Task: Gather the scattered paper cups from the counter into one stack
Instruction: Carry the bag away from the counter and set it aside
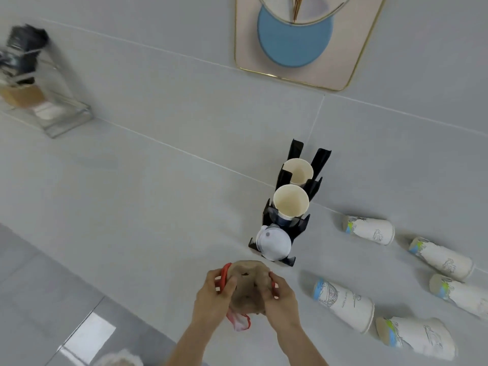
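Note:
Several white printed paper cups lie on their sides on the grey counter [158,207] at the right: one far [369,229], two at the right edge [443,257] [459,294], two nearer [343,302] [417,336]. None are stacked. My left hand [214,297] and my right hand [280,299] together grip a brown rounded object [247,283] with a red band, just above the counter's front part. A red-and-white scrap [239,322] hangs below it. Both hands are left of the cups and touch none.
A black cup holder [317,165] stands ahead of my hands with two upright cups [298,170] [290,200] and a white domed item [273,241]. A clear box [52,109] sits far left, and a framed picture [303,40] hangs on the wall. The counter edge runs along the lower left.

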The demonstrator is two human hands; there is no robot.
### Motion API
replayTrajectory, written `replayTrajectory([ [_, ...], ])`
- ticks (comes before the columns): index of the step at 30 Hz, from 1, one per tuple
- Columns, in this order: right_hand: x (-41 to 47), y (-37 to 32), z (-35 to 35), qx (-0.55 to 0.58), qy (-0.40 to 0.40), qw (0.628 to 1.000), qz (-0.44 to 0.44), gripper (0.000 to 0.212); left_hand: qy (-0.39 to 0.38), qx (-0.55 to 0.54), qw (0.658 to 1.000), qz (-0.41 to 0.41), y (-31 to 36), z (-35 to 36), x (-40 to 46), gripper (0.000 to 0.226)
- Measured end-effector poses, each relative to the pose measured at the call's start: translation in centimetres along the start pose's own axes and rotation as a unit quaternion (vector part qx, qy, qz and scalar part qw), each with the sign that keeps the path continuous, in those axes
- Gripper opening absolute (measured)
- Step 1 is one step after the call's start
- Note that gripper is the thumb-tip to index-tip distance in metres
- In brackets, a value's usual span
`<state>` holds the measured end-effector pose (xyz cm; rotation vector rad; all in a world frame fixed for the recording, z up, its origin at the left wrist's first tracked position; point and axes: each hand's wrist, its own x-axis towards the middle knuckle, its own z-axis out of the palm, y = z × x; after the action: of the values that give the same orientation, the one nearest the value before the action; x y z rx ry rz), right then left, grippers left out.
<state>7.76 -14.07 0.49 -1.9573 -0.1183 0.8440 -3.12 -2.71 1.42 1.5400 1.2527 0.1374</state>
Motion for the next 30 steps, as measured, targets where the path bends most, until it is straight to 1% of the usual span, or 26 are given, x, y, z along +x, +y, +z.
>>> replayTrajectory([
  [3, -0.2, -0.8, 0.7, -0.029, -0.051, 0.998, -0.028, 0.036, 0.047, -0.065, 0.997, -0.022, -0.5, -1.4, -1.7, 0.038],
  [6, -0.8, -1.3, 2.6, -0.047, -0.097, 0.993, -0.054, 0.035, 0.092, -0.117, 0.988, -0.042, -2.4, -3.4, -3.3, 0.033],
  [10, -2.8, -1.1, 6.8, -0.086, -0.161, 0.98, -0.076, 0.033, 0.14, -0.199, 0.967, -0.072, -5.5, -6.6, -6.1, 0.036],
  [14, -6.5, -1.4, 11.5, -0.116, -0.219, 0.966, -0.076, 0.015, 0.207, -0.268, 0.936, -0.096, -9.6, -10.2, -9.1, 0.032],
  [15, -7.2, -1.4, 12.5, -0.124, -0.226, 0.963, -0.076, 0.014, 0.217, -0.278, 0.93, -0.101, -10.5, -10.9, -9.7, 0.03],
  [18, -9.7, -0.7, 16.3, -0.152, -0.257, 0.95, -0.086, 0.021, 0.256, -0.308, 0.91, -0.111, -13.4, -13.4, -11.5, 0.025],
  [19, -10.5, -0.6, 17.6, -0.163, -0.268, 0.946, -0.083, 0.027, 0.268, -0.318, 0.902, -0.116, -14.4, -14.2, -12.1, 0.023],
  [20, -11.2, -0.3, 18.6, -0.18, -0.276, 0.94, -0.085, 0.032, 0.277, -0.327, 0.895, -0.122, -15.4, -14.7, -12.5, 0.022],
  [22, -12.9, 0.6, 20.8, -0.206, -0.293, 0.93, -0.09, 0.034, 0.292, -0.34, 0.883, -0.135, -17.9, -16.0, -13.4, 0.025],
  [26, -14.9, 2.4, 24.8, -0.264, -0.308, 0.909, -0.093, 0.041, 0.301, -0.363, 0.867, -0.162, -22.4, -17.8, -14.4, 0.021],
  [29, -15.7, 2.4, 24.6, -0.272, -0.323, 0.902, -0.084, 0.041, 0.312, -0.375, 0.858, -0.161, -22.4, -18.1, -15.1, 0.023],
  [30, -16.8, 3.8, 28.1, -0.292, -0.326, 0.895, -0.084, 0.041, 0.312, -0.392, 0.846, -0.181, -25.7, -19.8, -14.7, 0.023],
])
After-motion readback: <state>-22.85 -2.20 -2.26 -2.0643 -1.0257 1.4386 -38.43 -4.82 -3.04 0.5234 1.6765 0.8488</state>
